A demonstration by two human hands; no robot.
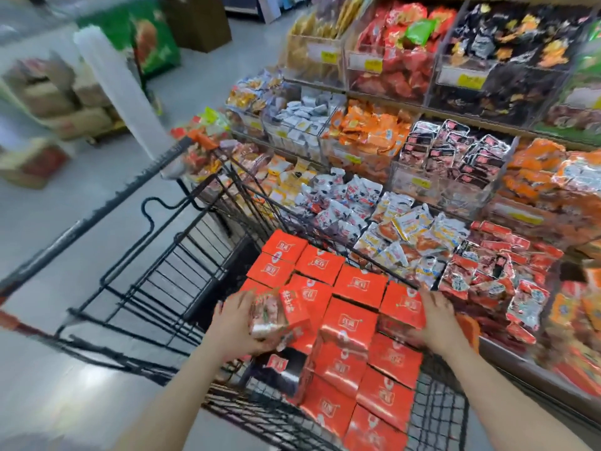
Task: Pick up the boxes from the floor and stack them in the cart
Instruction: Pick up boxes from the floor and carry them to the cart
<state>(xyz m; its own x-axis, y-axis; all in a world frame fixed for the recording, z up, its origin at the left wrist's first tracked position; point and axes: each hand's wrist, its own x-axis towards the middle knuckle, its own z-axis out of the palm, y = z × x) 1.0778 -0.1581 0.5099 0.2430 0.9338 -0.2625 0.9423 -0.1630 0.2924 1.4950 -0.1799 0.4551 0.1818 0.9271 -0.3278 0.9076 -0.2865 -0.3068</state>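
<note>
Several red boxes (349,323) lie stacked in rows inside the black wire cart (169,265), filling its near right part. My left hand (239,323) grips a tilted red box (283,315) above the stack's left edge. My right hand (437,323) holds the right side of another red box (403,307) on top of the stack, by the cart's right wall. A gap beside the stack shows a dark box side (286,369).
Shelves of packaged snacks (422,177) run along the cart's right side, close to its wall. Cardboard cartons (65,102) and a green display (153,37) stand across the grey floor (81,206) at the left.
</note>
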